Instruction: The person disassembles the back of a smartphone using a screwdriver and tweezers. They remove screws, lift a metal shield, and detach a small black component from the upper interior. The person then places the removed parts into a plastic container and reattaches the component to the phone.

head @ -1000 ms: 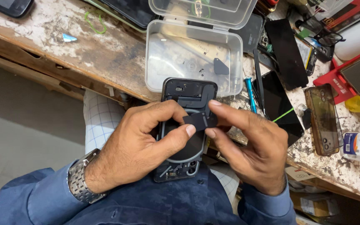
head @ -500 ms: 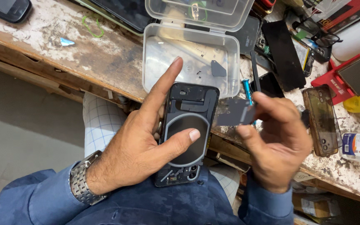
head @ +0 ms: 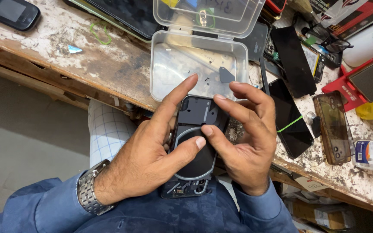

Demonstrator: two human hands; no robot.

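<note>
Worn wooden bench (head: 109,64), paint flaking, running across the top of the view. On it, at the near edge, a clear plastic box (head: 197,64) with lid hinged back, holding tiny dark screws and a small dark plate (head: 226,75). To the right of the box, several dark phone screens (head: 292,60) lying flat, one banded with a green elastic, and a brownish clear phone case (head: 333,127). Far left corner, a small black phone (head: 9,13), partly cut off by the frame.

Below the bench edge, over the lap, an opened phone (head: 195,146), back cover off, round dark coil pad showing in the middle. Cradled from the left by the left hand (head: 147,159): forefinger stretched up along the phone's left edge, thumb pressed across the coil pad, remaining fingers hidden behind the body. Right hand (head: 247,146) against the phone's right side, thumb tip touching the upper rim of the coil, forefinger bent over the grey upper plate, other fingers loosely curled, nothing pinched between them.

Metal watch (head: 89,192) on the left wrist. Lower end of the phone partly lost against the blue sleeve; small parts there too fine to make out.
</note>
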